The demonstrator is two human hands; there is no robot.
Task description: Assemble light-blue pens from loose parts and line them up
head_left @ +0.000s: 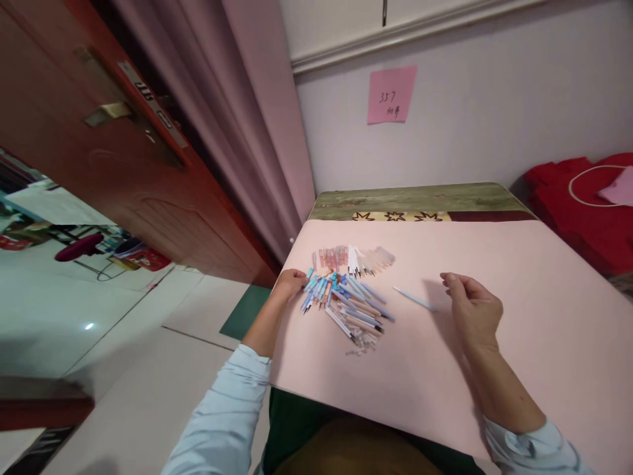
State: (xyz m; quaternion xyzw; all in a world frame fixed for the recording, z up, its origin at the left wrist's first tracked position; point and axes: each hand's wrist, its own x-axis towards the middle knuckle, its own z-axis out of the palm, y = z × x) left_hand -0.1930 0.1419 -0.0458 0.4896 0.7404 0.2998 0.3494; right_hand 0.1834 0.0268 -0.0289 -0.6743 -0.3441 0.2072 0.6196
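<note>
On the bench [420, 363]: pens [357, 307], lying bunched, apparently keeping kinds apart. Left hand [291, 285]: I am pinching a blue piece [309, 272] between closed fingers. Right hand [473, 309]: hovering near a lone pen [414, 299], fingers curled together, nothing visible held.

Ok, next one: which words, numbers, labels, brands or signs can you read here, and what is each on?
"357": handwritten on the pink note.
Below it, on the same note: two handwritten characters, too blurred to quote with certainty.
Pens: any print is too small to read.
Red container: any print is too blurred to read.
No brand can be made out.
</note>
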